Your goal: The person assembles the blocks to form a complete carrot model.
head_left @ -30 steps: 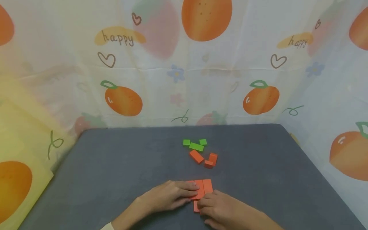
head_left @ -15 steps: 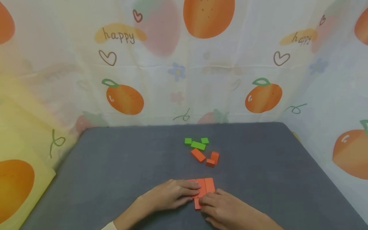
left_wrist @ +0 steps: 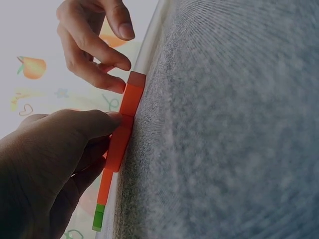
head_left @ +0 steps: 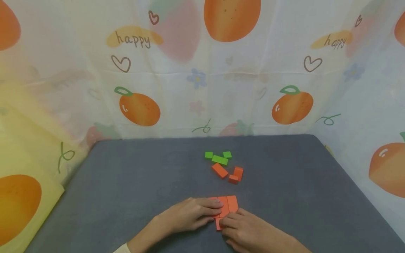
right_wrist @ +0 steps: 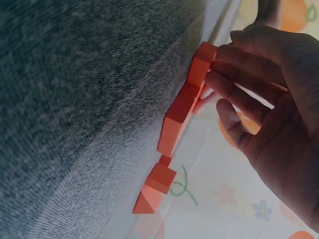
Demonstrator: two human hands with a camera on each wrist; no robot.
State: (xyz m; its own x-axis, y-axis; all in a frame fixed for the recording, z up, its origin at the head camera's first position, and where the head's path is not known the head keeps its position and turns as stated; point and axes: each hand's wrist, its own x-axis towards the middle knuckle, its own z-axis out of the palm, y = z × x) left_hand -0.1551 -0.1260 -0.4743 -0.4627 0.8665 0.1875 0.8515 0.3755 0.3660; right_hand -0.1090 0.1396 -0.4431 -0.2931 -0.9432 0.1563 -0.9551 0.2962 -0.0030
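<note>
Side by side on the table lie orange-red blocks (head_left: 224, 207), forming a flat group. A smaller orange-red block (head_left: 218, 225) sits against the group's near edge. My left hand (head_left: 193, 213) rests on the group's left part with extended fingers, its thumb touching the near edge, as the left wrist view shows; it covers some of the blocks. With its fingertips my right hand (head_left: 248, 228) touches the near block and hides much of it. In the right wrist view the right fingers (right_wrist: 237, 94) are loosely bent, and the thumb stands away from the block (right_wrist: 200, 63).
Farther back lie a loose long orange-red block (head_left: 219, 170) and two more, one upright (head_left: 238, 172) and one shorter (head_left: 233, 179). Behind them are a long green block (head_left: 219, 160) and two small green blocks (head_left: 209, 155). A fruit-print curtain (head_left: 177, 80) borders the grey table (head_left: 142, 175).
The head view has shifted slightly, so the scene sits a little farther right. Both hands stay at the same blocks, and the loose blocks keep their arrangement.
</note>
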